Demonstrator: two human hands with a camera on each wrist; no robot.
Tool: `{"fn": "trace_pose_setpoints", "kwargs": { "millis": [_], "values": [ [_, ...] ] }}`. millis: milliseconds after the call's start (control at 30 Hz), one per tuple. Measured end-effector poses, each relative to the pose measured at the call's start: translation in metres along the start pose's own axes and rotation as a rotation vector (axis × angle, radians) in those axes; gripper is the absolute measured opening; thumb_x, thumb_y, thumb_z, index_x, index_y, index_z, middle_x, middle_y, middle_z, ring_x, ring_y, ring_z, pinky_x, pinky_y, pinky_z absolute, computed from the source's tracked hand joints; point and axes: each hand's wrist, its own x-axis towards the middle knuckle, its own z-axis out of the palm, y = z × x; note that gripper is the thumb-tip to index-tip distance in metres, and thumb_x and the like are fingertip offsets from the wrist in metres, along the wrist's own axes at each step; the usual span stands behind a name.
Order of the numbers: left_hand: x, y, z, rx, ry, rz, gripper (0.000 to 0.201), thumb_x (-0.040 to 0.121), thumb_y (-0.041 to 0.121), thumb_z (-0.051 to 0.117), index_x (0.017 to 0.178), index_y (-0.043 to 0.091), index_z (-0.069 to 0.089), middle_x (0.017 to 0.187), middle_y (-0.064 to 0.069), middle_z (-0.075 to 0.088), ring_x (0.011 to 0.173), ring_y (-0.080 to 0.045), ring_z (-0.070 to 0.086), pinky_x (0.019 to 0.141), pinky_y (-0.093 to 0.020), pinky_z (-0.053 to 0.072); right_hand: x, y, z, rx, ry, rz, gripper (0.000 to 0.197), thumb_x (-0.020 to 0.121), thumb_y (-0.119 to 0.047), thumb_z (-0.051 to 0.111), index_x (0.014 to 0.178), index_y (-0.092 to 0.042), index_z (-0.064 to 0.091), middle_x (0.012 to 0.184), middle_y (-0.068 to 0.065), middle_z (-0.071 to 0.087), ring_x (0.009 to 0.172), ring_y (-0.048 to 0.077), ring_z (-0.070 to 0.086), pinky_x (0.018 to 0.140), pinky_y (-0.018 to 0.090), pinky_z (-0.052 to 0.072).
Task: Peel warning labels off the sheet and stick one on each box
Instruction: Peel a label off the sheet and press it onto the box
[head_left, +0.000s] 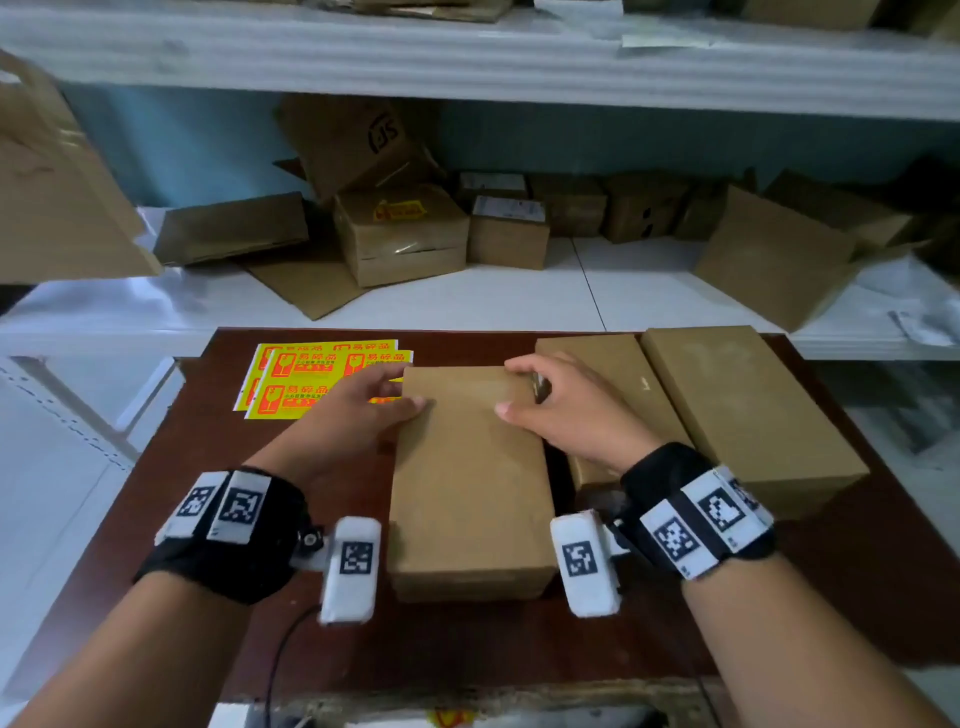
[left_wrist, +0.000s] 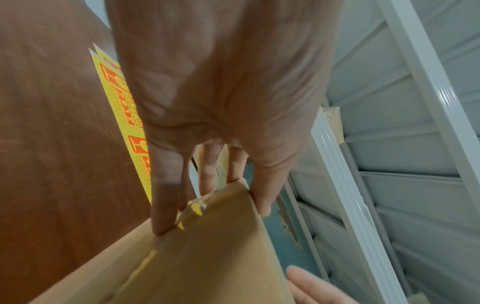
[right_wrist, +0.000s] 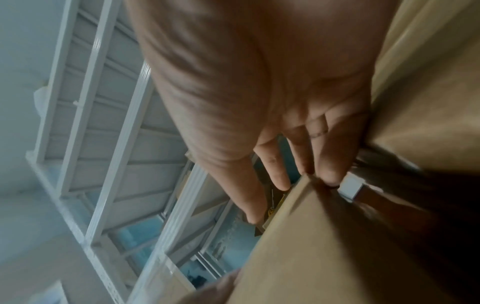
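Note:
A plain brown cardboard box (head_left: 467, 483) lies lengthwise in the middle of the dark table (head_left: 218, 493). My left hand (head_left: 400, 387) grips its far left corner, thumb on top. My right hand (head_left: 511, 387) grips the far right corner the same way. The left wrist view shows my fingers (left_wrist: 166, 195) wrapped over the box's (left_wrist: 202, 257) corner. In the right wrist view my fingers (right_wrist: 330, 160) curl over the box's (right_wrist: 350, 246) far edge. Yellow warning label sheets (head_left: 306, 379) lie flat at the table's far left, partly hidden by my left hand. No label shows on the box's top.
Two more plain boxes, one (head_left: 613, 384) beside the other (head_left: 748, 415), lie to the right of the held box. Behind the table a white shelf (head_left: 623, 296) carries several cardboard boxes; one box (head_left: 400, 234) bears a yellow label. Bare table shows at the front and left.

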Motion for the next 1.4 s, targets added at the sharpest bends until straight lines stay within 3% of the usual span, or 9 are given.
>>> {"fn": "trace_pose_setpoints", "kwargs": {
  "millis": [200, 433, 600, 767, 867, 933, 1067, 1300, 1400],
  "values": [
    [0.003, -0.002, 0.001, 0.002, 0.004, 0.027, 0.032, 0.096, 0.012, 0.064, 0.127, 0.019, 0.062, 0.116, -0.007, 0.069, 0.096, -0.02, 0.071, 0.065, -0.03, 0.058, 0.005, -0.006, -0.004, -0.125, -0.092, -0.026, 0.063, 0.086, -0.051, 0.071, 0.143, -0.034, 0.05, 0.138, -0.007, 0.039, 0.113, 0.007, 0.05, 0.079, 0.019, 0.043],
    [-0.01, 0.0, 0.006, 0.04, 0.016, 0.051, 0.017, 0.1, 0.013, 0.059, 0.106, 0.028, 0.062, 0.073, 0.017, 0.071, 0.067, -0.003, 0.068, 0.059, -0.024, 0.053, -0.01, -0.006, -0.004, -0.063, -0.107, -0.032, 0.067, 0.084, -0.041, 0.078, 0.145, -0.029, 0.051, 0.142, -0.007, 0.039, 0.124, 0.009, 0.045, 0.106, 0.024, 0.036],
    [-0.006, -0.005, -0.017, -0.027, -0.04, -0.113, 0.035, 0.103, 0.043, 0.049, 0.128, 0.026, 0.065, 0.129, 0.0, 0.068, 0.117, -0.021, 0.065, 0.1, -0.045, 0.05, -0.016, -0.003, -0.007, 0.021, -0.111, -0.007, 0.064, 0.083, -0.034, 0.08, 0.142, -0.032, 0.054, 0.142, -0.008, 0.047, 0.123, 0.014, 0.055, 0.109, 0.034, 0.045],
    [0.031, -0.011, -0.045, 0.462, 0.106, 0.147, 0.024, 0.104, 0.032, 0.052, 0.117, 0.048, 0.064, 0.123, 0.0, 0.065, 0.106, -0.019, 0.056, 0.09, -0.031, 0.047, -0.005, 0.001, -0.022, 0.28, -0.108, 0.052, 0.049, 0.095, -0.031, 0.068, 0.142, -0.028, 0.054, 0.13, -0.003, 0.06, 0.081, 0.014, 0.065, 0.079, 0.035, 0.061],
    [0.056, -0.028, -0.052, 0.838, -0.038, 0.024, 0.029, 0.102, 0.052, 0.042, 0.126, 0.066, 0.051, 0.15, -0.011, 0.05, 0.147, -0.032, 0.032, 0.123, -0.049, 0.016, 0.005, 0.003, -0.024, 0.334, -0.082, 0.062, 0.043, 0.097, -0.03, 0.065, 0.139, -0.025, 0.057, 0.135, -0.002, 0.057, 0.083, 0.014, 0.064, 0.078, 0.034, 0.061],
    [0.062, -0.037, -0.046, 1.002, -0.083, -0.101, 0.039, 0.097, 0.063, 0.034, 0.135, 0.068, 0.042, 0.166, -0.009, 0.024, 0.156, -0.033, 0.001, 0.123, -0.056, 0.001, 0.009, 0.002, -0.024, 0.344, -0.077, 0.058, 0.04, 0.098, -0.03, 0.064, 0.137, -0.027, 0.059, 0.133, -0.002, 0.058, 0.088, 0.013, 0.066, 0.076, 0.03, 0.061],
    [0.057, -0.039, -0.03, 1.258, -0.157, -0.255, 0.049, 0.102, 0.059, 0.028, 0.151, 0.057, 0.023, 0.169, -0.009, -0.01, 0.152, -0.045, -0.012, 0.119, -0.065, 0.001, 0.013, -0.001, -0.023, 0.383, -0.078, 0.037, 0.034, 0.098, -0.031, 0.063, 0.132, -0.028, 0.062, 0.129, -0.002, 0.061, 0.092, 0.012, 0.068, 0.073, 0.024, 0.058],
    [0.062, -0.047, -0.033, 1.288, -0.273, -0.251, 0.078, 0.078, 0.073, 0.021, 0.153, 0.055, 0.017, 0.169, -0.006, -0.01, 0.154, -0.036, -0.012, 0.122, -0.061, 0.007, 0.008, -0.008, -0.02, 0.418, -0.1, 0.026, 0.031, 0.099, -0.03, 0.062, 0.13, -0.028, 0.063, 0.125, -0.003, 0.063, 0.099, 0.016, 0.068, 0.076, 0.025, 0.059],
    [0.056, -0.04, -0.037, 1.157, -0.213, -0.233, 0.066, 0.093, 0.064, 0.037, 0.156, 0.045, 0.026, 0.17, -0.004, 0.003, 0.155, -0.035, 0.005, 0.124, -0.053, 0.013, 0.006, -0.008, -0.019, 0.441, -0.104, 0.026, 0.029, 0.1, -0.029, 0.061, 0.129, -0.028, 0.063, 0.124, -0.003, 0.063, 0.1, 0.018, 0.068, 0.077, 0.027, 0.059]
  ]
}}
